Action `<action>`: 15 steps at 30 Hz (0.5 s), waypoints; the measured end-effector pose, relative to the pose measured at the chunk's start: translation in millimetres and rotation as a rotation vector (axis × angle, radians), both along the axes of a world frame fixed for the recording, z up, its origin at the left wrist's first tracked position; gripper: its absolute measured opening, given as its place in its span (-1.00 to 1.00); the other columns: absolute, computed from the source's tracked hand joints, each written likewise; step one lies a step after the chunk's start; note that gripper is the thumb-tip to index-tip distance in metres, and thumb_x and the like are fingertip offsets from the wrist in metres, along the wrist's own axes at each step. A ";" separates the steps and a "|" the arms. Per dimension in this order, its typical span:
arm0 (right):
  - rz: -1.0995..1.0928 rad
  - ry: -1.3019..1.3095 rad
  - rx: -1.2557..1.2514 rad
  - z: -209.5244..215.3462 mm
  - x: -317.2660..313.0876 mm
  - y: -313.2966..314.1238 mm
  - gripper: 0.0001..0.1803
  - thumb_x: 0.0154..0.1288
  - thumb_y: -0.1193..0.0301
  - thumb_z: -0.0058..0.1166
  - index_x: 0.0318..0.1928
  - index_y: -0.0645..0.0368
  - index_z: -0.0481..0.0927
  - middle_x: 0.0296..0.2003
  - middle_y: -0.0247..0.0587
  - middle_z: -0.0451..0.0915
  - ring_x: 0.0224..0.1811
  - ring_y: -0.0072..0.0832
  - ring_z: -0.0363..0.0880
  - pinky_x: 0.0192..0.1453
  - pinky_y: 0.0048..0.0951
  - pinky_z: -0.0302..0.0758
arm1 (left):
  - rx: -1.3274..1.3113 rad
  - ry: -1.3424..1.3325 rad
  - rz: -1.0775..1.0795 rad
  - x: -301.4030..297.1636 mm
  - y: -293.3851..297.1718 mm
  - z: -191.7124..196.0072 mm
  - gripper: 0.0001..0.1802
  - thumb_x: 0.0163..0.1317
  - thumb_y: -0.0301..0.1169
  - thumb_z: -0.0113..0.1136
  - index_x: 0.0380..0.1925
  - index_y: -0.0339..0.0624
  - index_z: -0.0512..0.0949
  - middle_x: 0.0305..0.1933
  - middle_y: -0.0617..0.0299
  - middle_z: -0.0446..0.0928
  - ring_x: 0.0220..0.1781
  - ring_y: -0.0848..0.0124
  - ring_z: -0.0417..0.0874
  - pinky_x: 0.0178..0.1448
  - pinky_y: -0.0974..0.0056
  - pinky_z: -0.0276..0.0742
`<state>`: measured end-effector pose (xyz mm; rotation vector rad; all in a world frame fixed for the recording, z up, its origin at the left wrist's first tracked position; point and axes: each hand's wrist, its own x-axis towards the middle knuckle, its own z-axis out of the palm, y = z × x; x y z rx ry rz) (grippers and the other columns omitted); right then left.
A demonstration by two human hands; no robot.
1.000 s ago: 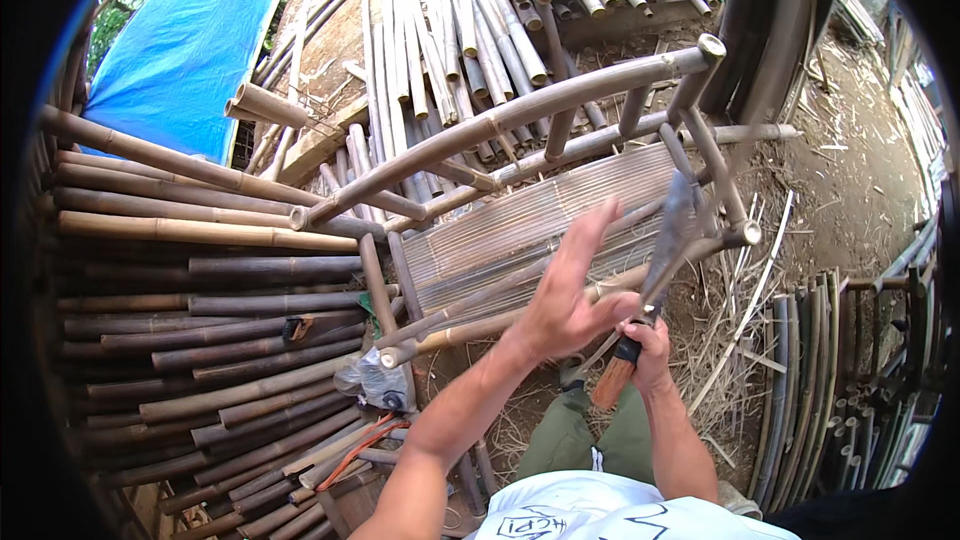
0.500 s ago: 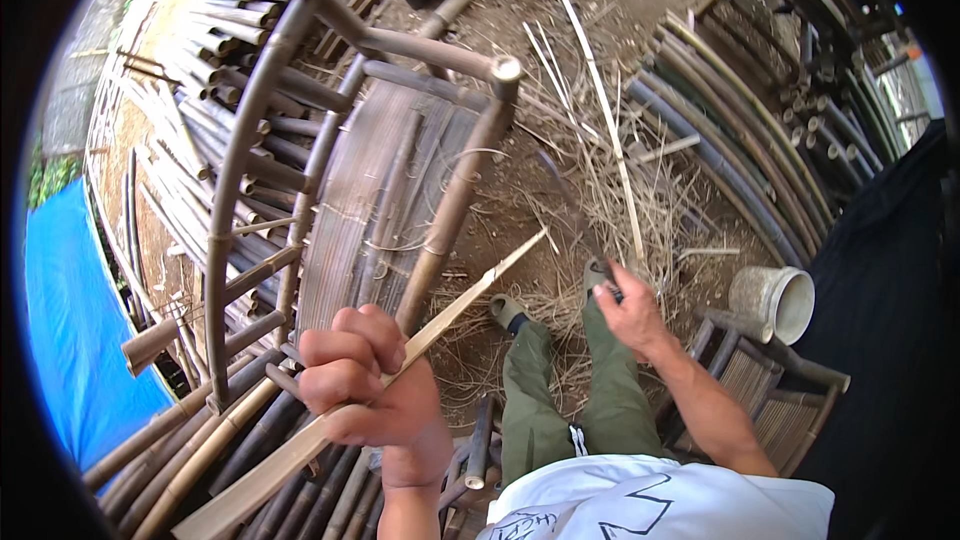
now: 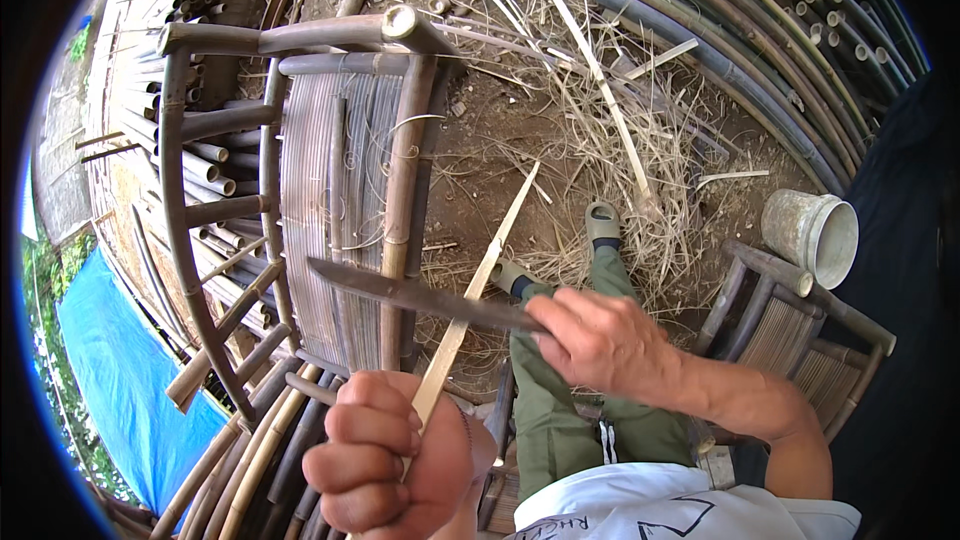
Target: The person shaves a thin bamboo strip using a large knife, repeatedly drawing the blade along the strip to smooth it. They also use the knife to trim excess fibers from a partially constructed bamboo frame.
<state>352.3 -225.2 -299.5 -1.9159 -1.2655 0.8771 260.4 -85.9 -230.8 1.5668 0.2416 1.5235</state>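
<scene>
Left hand (image 3: 385, 460) grip closed around bamboo strip (image 3: 480, 290), which runs up and away from the fist. Right hand (image 3: 600, 340) grip closed on knife (image 3: 420, 295), blade crossing the strip just above left fist.

Pale bamboo strip (image 3: 480, 285) – dark blade (image 3: 420, 297) – blue tarp (image 3: 120, 380).

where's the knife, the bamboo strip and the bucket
knife (image 3: 400, 292): head view, middle of the flat blade
bamboo strip (image 3: 480, 280): head view, pale shaft just above the blade
bucket (image 3: 800, 225): head view, grey outer wall near the rim
</scene>
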 end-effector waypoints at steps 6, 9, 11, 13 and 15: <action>0.072 0.021 0.043 -4.2 11.0 -1.8 -0.85 0.34 0.40 0.05 -0.31 0.22 0.46 -0.52 -0.14 0.49 -0.56 -0.33 0.62 -0.52 -0.34 0.63 | -0.137 0.035 0.155 16.5 -24.9 8.1 -0.65 -0.03 -0.45 0.13 -0.71 -0.02 0.12 -0.59 0.34 0.08 -0.63 0.51 0.17 -0.55 0.38 -0.02; 0.081 -0.090 0.103 -8.8 15.3 0.4 -0.86 0.29 0.42 0.08 -0.35 0.21 0.45 -0.53 -0.16 0.48 -0.55 -0.34 0.62 -0.55 -0.36 0.63 | -0.072 0.141 0.132 18.1 -24.0 1.6 -0.63 0.00 -0.38 0.16 -0.70 -0.02 0.13 -0.59 0.35 0.09 -0.64 0.52 0.18 -0.56 0.40 -0.01; 0.016 -0.146 -0.086 -41.6 14.4 -0.5 -0.85 0.29 0.43 0.09 -0.36 0.24 0.45 -0.52 -0.15 0.49 -0.55 -0.31 0.63 -0.55 -0.34 0.62 | -0.010 0.140 0.069 18.5 -17.8 2.2 -0.66 0.16 -0.16 0.05 -0.64 -0.04 0.22 -0.57 0.36 0.13 -0.64 0.51 0.17 -0.56 0.39 0.01; -0.006 -0.134 -0.074 -39.2 18.2 1.9 -0.83 0.30 0.42 0.08 -0.36 0.26 0.45 -0.52 -0.13 0.50 -0.54 -0.29 0.64 -0.55 -0.34 0.62 | 0.022 0.016 -0.018 29.4 -5.3 -5.1 -0.39 0.42 0.22 -0.21 -0.50 -0.07 0.39 -0.53 0.37 0.20 -0.64 0.48 0.14 -0.56 0.37 0.05; 0.024 0.092 -0.259 -28.0 19.9 4.2 -0.79 0.31 0.38 0.13 -0.22 0.28 0.48 -0.45 -0.10 0.52 -0.52 -0.15 0.62 -0.48 -0.21 0.61 | 0.046 -0.004 -0.025 32.8 -5.4 -4.9 -0.39 0.44 0.22 -0.30 -0.57 -0.02 0.23 -0.53 0.36 0.14 -0.65 0.48 0.11 -0.57 0.36 0.00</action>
